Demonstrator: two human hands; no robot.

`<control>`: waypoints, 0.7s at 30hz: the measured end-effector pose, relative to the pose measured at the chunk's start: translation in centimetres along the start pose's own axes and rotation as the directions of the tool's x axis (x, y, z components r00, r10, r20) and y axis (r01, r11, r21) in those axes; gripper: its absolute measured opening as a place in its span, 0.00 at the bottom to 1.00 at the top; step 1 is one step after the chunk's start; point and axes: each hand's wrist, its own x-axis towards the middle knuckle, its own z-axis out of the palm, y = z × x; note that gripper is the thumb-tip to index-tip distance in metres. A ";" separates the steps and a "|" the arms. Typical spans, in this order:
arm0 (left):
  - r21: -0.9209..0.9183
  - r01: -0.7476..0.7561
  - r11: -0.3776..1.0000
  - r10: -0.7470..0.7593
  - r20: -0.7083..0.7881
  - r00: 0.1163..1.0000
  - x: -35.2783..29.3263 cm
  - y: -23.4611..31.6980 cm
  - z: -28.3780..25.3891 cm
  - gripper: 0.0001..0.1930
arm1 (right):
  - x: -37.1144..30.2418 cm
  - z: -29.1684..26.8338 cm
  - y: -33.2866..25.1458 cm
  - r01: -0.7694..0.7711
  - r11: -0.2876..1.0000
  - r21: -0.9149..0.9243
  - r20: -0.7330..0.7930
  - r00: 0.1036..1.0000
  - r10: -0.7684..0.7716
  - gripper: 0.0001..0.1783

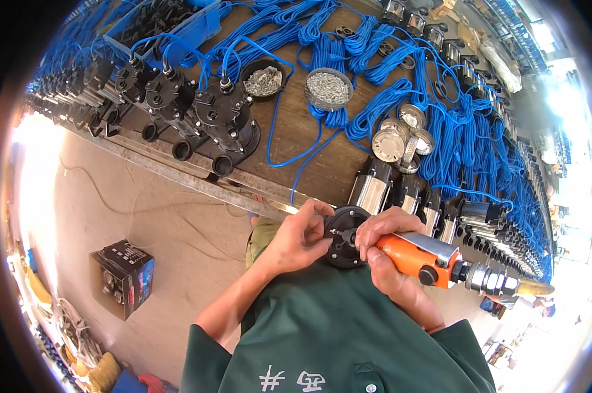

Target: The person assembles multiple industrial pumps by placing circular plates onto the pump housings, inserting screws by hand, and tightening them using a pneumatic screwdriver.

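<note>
An orange air screwdriver (413,257) with a metal lever and hose fitting is gripped in my right hand (389,245). Its front end points left at the face of a round black pump end (345,254), which has several screws around its rim. This part is close to my body, at the table's near edge, with a shiny metal pump body (370,185) just beyond it. Beside the pump end's left rim is my left hand (302,237), its fingers curled and thumb drawn in. Whatever these fingers hold, if anything, is too small to make out.
Two bowls of small metal screws, one black (264,80) and one grey (328,90), stand on the wooden table (309,131). Round metal caps (389,145) lie right of them. Black pumps (225,114) line the left edge; blue cable coils (456,141) crowd the right. A box (127,275) sits on the floor.
</note>
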 end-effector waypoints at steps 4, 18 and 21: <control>-0.085 0.056 0.995 -0.054 0.025 0.998 0.2 -0.6 -0.4 0.21 | 0.3 1.0 -0.2 0.027 0.998 -0.051 -0.097 0.995 -0.032 0.14; -0.098 0.096 0.991 -0.088 0.080 0.993 0.5 -0.7 -1.0 0.20 | 0.7 2.4 0.6 0.081 0.990 -0.111 -0.122 0.988 -0.094 0.13; -0.046 0.075 0.996 -0.071 0.078 0.994 0.7 -0.6 -1.1 0.20 | 1.2 2.4 0.5 0.062 0.986 -0.155 -0.080 0.994 -0.075 0.13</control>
